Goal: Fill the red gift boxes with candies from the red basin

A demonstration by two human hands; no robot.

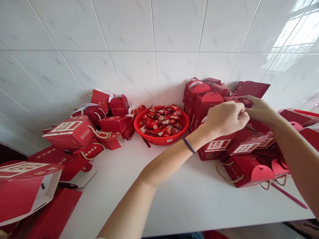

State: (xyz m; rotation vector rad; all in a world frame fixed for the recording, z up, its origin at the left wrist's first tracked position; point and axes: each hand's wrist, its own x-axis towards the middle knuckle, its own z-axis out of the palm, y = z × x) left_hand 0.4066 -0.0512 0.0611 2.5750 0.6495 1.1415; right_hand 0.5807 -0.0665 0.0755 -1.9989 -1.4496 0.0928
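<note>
My left hand (225,119) is closed, its fingers curled, above the right-hand group of red gift boxes. Whatever it may hold is hidden. Beyond it, my right hand (258,109) has its fingers on the top of a red gift box (233,98) among the stacked ones; my left hand partly covers this box. Just below my hands stand more red boxes (216,145) with white printed panels. A red gift box with rope handles (245,169) lies in front of them. Left of my hands, a red plastic basin (161,140) holds many wrapped candies (163,121).
Another pile of red boxes (67,132) fills the left side, some with open ends. An open box (27,189) lies at the near left. A thin red strip (289,196) lies near the right front edge of the white table (189,199). A tiled wall (134,33) rises behind.
</note>
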